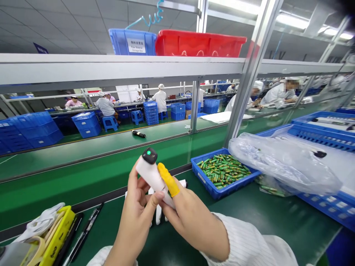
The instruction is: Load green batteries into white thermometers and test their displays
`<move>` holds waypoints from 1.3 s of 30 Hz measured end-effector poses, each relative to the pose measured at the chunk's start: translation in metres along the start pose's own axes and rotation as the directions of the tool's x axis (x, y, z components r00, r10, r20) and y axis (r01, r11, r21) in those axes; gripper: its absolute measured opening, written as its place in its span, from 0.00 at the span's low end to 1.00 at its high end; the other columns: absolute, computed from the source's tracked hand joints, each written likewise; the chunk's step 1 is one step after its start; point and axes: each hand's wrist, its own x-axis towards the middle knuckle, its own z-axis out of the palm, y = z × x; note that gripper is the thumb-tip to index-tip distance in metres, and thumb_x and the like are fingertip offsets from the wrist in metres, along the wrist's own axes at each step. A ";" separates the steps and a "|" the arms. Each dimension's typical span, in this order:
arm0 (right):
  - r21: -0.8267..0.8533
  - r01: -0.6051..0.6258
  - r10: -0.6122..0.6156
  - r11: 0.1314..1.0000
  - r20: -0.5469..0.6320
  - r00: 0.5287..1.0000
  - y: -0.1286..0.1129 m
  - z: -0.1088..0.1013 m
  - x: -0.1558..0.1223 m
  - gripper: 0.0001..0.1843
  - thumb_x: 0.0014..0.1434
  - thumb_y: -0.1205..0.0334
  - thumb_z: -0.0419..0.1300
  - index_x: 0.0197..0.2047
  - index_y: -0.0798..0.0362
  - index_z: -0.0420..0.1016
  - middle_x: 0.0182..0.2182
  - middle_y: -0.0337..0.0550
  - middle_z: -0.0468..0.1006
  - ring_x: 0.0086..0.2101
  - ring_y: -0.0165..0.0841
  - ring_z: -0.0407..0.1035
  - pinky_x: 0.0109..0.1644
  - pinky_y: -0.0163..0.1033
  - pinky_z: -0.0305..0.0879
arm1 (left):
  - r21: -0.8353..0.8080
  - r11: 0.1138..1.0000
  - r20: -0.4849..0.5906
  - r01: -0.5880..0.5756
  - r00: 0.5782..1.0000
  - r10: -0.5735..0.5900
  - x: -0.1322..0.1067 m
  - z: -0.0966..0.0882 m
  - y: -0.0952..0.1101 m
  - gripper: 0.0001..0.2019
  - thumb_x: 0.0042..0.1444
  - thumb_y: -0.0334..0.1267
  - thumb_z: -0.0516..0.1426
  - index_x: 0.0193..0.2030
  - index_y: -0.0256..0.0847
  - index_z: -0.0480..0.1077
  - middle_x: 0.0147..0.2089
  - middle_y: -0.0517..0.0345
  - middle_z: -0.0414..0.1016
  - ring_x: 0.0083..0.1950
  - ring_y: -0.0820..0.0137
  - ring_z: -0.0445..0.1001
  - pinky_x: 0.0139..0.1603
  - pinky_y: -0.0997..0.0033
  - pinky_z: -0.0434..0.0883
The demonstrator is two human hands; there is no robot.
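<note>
Left hand, right hand around device

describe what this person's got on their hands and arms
No gloves on either hand. The right hand has a yellow rubber finger cot over the index finger; the left hand wears nothing. Both arms are in white sleeves with fine stripes: the right sleeve shows plainly, the left sleeve only just at the bottom edge.

The green counter carries a blue tray of green batteries, a crumpled plastic bag over blue crates, a yellow tray beside black pens and a white glove, and white devices near the middle.
</note>
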 end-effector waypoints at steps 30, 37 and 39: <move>-0.065 -0.424 0.429 0.903 0.129 0.894 0.116 0.058 -0.028 0.12 0.58 0.54 0.57 0.36 0.56 0.69 0.35 0.50 0.72 0.37 0.43 0.69 0.42 0.45 0.62 | -0.079 0.862 -0.284 0.501 0.817 -0.501 -0.044 -0.111 -0.103 0.43 0.52 0.37 0.61 0.68 0.57 0.40 0.59 0.49 0.66 0.52 0.62 0.72 0.48 0.64 0.72; 0.426 -0.484 0.505 0.764 0.072 0.860 0.111 0.051 -0.022 0.13 0.64 0.53 0.41 0.44 0.52 0.58 0.28 0.40 0.70 0.28 0.34 0.70 0.33 0.43 0.67 | -0.272 0.874 -0.204 0.403 0.864 -0.461 -0.050 -0.069 -0.086 0.21 0.52 0.42 0.63 0.51 0.46 0.65 0.41 0.60 0.69 0.33 0.77 0.68 0.32 0.79 0.68; 0.635 -0.416 0.478 0.651 0.083 0.875 0.097 0.049 -0.021 0.16 0.62 0.48 0.46 0.45 0.52 0.58 0.30 0.40 0.70 0.24 0.30 0.67 0.28 0.38 0.66 | -0.288 0.874 -0.171 0.392 0.877 -0.450 -0.054 -0.056 -0.083 0.17 0.53 0.47 0.61 0.47 0.43 0.68 0.36 0.61 0.69 0.28 0.78 0.65 0.27 0.79 0.66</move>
